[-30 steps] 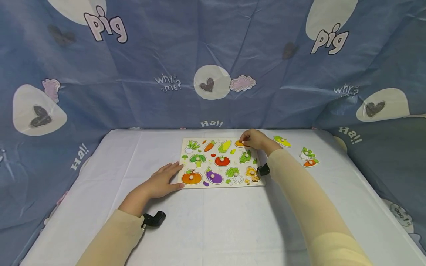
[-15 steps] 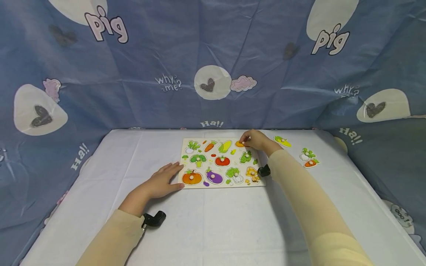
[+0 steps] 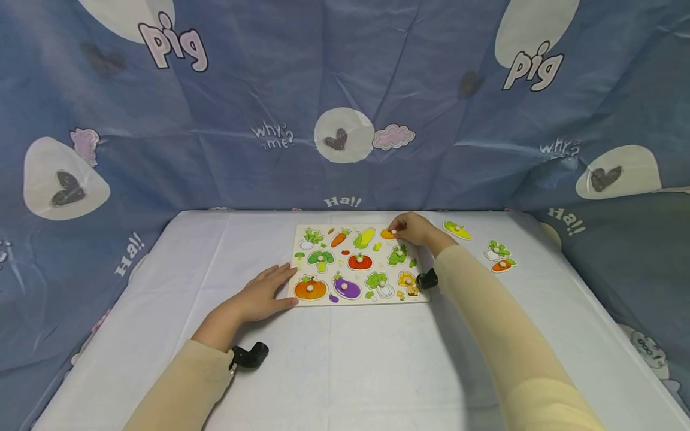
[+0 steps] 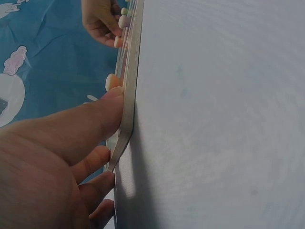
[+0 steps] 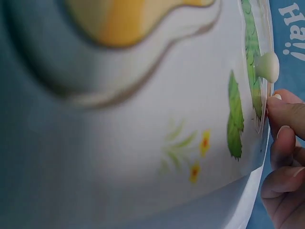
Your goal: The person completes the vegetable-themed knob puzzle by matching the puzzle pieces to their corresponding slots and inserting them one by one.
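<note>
A pale wooden puzzle board (image 3: pixel 330 274) with knobbed vegetable pieces lies on the white table in the head view. My left hand (image 3: pixel 264 293) rests against the board's left edge, fingers spread along it; in the left wrist view the thumb (image 4: pixel 90 117) lies at its corner. At the board's far right corner, my right hand (image 3: pixel 414 229) pinches an orange puzzle piece (image 3: pixel 387 234) by its pale knob. The fingers hide the piece's right part, so its kind cannot be told. In the right wrist view, curled fingers (image 5: pixel 286 143) show beyond the board's edge.
Right of the board lie a loose corn-shaped piece (image 3: pixel 457 230), a white-and-green piece (image 3: pixel 496 249) and a carrot-shaped piece (image 3: pixel 503 264). The white table (image 3: pixel 377 365) ends at a blue printed cloth (image 3: pixel 280 179) behind. Each wrist wears a black camera (image 3: pixel 250 355).
</note>
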### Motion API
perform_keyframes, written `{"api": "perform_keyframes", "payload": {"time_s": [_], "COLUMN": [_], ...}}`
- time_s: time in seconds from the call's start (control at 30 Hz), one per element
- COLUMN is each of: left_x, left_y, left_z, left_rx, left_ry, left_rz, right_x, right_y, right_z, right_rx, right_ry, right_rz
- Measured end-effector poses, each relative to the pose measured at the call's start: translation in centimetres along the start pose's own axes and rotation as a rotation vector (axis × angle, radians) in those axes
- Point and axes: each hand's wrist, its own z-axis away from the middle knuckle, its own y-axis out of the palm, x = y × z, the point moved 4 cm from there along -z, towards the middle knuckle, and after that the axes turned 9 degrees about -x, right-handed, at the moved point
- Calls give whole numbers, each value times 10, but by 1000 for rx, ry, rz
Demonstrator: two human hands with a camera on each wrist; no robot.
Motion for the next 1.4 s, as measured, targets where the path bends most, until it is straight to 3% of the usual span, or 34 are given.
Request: {"api": "perform_keyframes", "payload": {"time_s": [0.17, 0.5, 0.93, 1.4], "left_x": [-1, 3, 3, 1], "left_y": [1, 2, 2, 1], "left_z": [1, 0, 0, 0], "left_rx": [10, 12, 2, 0], "left_ry": [-8, -8, 0, 7], "left_rz": [13, -1, -3, -3], "right_x": [-2, -8, -28, -58], "right_y": [-3, -25, -61, -91], "right_z": [6, 29, 64, 80], "right_rx": [3, -42, -89, -129], "right_ry": [-9, -112, -104, -52], "right_rz": [18, 66, 81, 58]}}
